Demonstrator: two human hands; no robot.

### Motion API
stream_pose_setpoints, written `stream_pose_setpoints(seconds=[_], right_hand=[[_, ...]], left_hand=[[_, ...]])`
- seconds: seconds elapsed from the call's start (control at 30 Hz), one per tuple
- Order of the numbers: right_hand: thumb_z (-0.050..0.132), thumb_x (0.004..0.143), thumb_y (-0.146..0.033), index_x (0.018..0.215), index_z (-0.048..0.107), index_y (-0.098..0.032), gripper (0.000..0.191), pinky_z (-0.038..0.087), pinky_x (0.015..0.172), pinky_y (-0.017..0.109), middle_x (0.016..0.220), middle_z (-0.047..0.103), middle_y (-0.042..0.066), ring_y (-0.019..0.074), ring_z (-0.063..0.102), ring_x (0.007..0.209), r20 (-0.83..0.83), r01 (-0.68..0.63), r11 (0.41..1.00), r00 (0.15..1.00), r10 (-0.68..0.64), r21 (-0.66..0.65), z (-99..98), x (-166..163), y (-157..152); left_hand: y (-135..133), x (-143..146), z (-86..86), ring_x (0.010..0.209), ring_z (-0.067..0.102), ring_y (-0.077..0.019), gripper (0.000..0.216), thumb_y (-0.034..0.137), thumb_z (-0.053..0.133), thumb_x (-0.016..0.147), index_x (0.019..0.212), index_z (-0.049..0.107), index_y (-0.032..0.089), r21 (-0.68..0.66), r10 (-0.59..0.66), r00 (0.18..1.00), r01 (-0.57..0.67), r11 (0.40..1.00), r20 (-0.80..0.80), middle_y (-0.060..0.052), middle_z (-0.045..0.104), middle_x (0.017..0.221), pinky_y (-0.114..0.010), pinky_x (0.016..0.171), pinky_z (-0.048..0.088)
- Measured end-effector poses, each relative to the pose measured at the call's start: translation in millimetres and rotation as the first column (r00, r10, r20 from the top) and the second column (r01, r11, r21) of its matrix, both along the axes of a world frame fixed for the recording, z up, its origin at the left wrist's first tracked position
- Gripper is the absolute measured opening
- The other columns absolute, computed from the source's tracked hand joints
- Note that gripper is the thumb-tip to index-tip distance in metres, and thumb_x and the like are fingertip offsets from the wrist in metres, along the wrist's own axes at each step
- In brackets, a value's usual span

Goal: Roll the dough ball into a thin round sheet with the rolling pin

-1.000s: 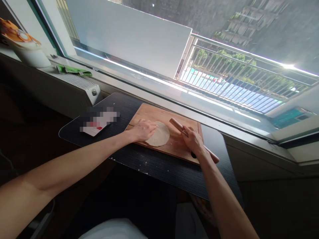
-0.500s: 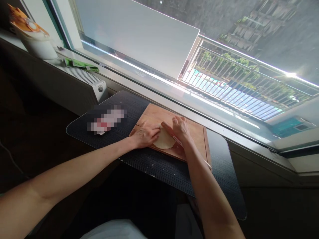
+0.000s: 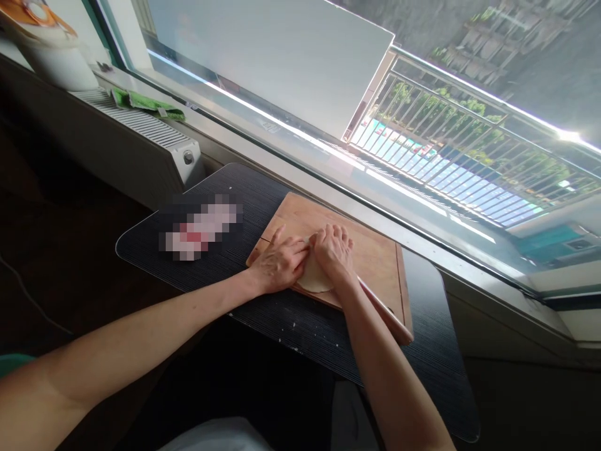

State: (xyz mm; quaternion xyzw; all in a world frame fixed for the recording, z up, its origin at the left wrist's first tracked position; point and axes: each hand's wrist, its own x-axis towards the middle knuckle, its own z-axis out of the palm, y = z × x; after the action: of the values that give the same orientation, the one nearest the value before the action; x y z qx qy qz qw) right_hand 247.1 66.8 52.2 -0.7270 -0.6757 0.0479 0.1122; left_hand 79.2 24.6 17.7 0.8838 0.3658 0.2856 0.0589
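Note:
A wooden cutting board [image 3: 375,257] lies on a black ribbed table [image 3: 282,313]. On it is a flat round of pale dough [image 3: 313,283], mostly covered by my hands. My left hand [image 3: 279,263] rests on the dough's left edge, fingers bent and pinching it. My right hand [image 3: 334,250] presses palm-down on a wooden rolling pin [image 3: 385,311], which lies over the dough and sticks out toward the board's near right corner. The two hands touch each other.
A blurred packet [image 3: 200,227] lies on the table's left part. A white radiator [image 3: 141,128] with a green cloth [image 3: 145,101] stands at left under the long window sill [image 3: 328,188]. A white container [image 3: 51,56] sits at far left.
My right hand has rolled the pin leftward from the board's right side onto the dough, until it meets my left hand. The dough is now nearly hidden.

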Motion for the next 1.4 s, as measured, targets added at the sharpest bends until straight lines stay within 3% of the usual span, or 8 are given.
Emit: stream_pose_setpoints(seconds=[0.17,0.3,0.47,0.63,0.9,1.03,1.17,1.4], right_hand=[[0.04,0.094,-0.043,0.122,0.056,-0.014,0.043,0.029,0.111,0.061,0.141,0.049,0.02,0.0358,0.035,0.138,0.038,0.087,0.994,0.996,-0.084,-0.072,0.6,0.9,1.9],[0.025,0.099,-0.034,0.131,0.052,-0.015,0.046,0.025,0.114,0.06,0.15,0.042,0.017,0.0322,0.025,0.146,0.06,-0.037,0.999,0.997,0.038,-0.014,-0.6,2.1,2.4],[0.038,0.094,-0.042,0.125,0.057,-0.012,0.047,0.026,0.111,0.064,0.144,0.047,0.021,0.0367,0.033,0.14,0.016,0.08,0.995,0.997,-0.079,-0.065,-1.2,4.1,8.0],[0.022,0.099,-0.034,0.136,0.049,-0.013,0.05,0.019,0.115,0.062,0.154,0.038,0.018,0.0323,0.021,0.147,0.026,-0.023,0.998,0.999,0.022,0.052,-6.4,-4.1,2.0],[0.031,0.098,-0.029,0.115,0.062,-0.012,0.039,0.029,0.106,0.059,0.132,0.054,0.021,0.0338,0.042,0.13,0.158,0.161,0.985,0.973,-0.168,0.054,9.1,69.8,48.2],[0.037,0.095,-0.022,0.121,0.063,-0.015,0.037,0.039,0.101,0.048,0.13,0.059,0.017,0.0299,0.052,0.119,0.133,0.007,0.989,0.991,-0.026,0.147,23.1,63.9,18.8],[0.044,0.091,-0.016,0.117,0.069,-0.019,0.037,0.043,0.098,0.034,0.121,0.067,0.01,0.0225,0.058,0.111,0.033,-0.334,0.942,0.943,0.332,0.045,31.2,41.4,-5.4],[0.056,0.084,-0.011,0.132,0.061,-0.019,0.049,0.037,0.107,0.039,0.133,0.063,0.01,0.0256,0.05,0.129,0.127,-0.436,0.874,0.875,0.468,-0.216,34.5,6.7,9.3]], left_hand=[[0.0,-0.1,-0.1,0.125,0.054,-0.0235,0.029,0.024,0.044,0.097,0.113,0.068,0.02,0.023,0.016,1.0,-0.016,1.0,-0.017,-0.007,0.068,0.127,-0.058,0.122,0.004],[0.0,-0.5,0.1,0.125,0.055,-0.0237,0.031,0.024,0.046,0.096,0.118,0.066,0.02,0.04,0.017,0.999,-0.016,0.999,-0.028,-0.008,0.066,0.13,-0.058,0.122,0.006],[-0.4,-0.6,0.2,0.124,0.055,-0.0242,0.031,0.025,0.044,0.097,0.116,0.068,0.018,0.043,0.02,0.999,-0.019,0.999,-0.034,-0.008,0.068,0.127,-0.058,0.122,0.007],[-0.7,-0.7,0.4,0.125,0.054,-0.0231,0.033,0.023,0.044,0.096,0.122,0.064,0.019,0.043,0.01,0.999,-0.008,0.999,-0.037,-0.008,0.065,0.132,-0.057,0.122,0.005],[2.8,-1.7,6.8,0.119,0.058,-0.0229,0.041,0.026,0.047,0.093,0.132,0.056,0.02,-0.102,0.033,0.999,-0.036,0.994,-0.033,-0.008,0.067,0.126,-0.055,0.117,0.023],[13.7,-4.0,18.5,0.109,0.062,-0.0251,0.031,0.028,0.051,0.089,0.113,0.067,0.017,-0.103,0.234,0.971,-0.238,0.966,-0.048,-0.011,0.07,0.114,-0.046,0.103,0.041],[20.2,-5.2,35.9,0.098,0.064,-0.0331,0.034,0.047,0.059,0.082,0.081,0.071,0.014,-0.151,0.453,0.849,-0.503,0.851,-0.272,-0.017,0.072,0.096,-0.048,0.089,0.046],[20.9,10.7,57.9,0.11,0.061,-0.0392,0.034,0.044,0.065,0.075,0.086,0.073,0.013,-0.386,0.278,0.832,-0.486,0.784,-0.481,-0.021,0.073,0.104,-0.051,0.094,0.044]])
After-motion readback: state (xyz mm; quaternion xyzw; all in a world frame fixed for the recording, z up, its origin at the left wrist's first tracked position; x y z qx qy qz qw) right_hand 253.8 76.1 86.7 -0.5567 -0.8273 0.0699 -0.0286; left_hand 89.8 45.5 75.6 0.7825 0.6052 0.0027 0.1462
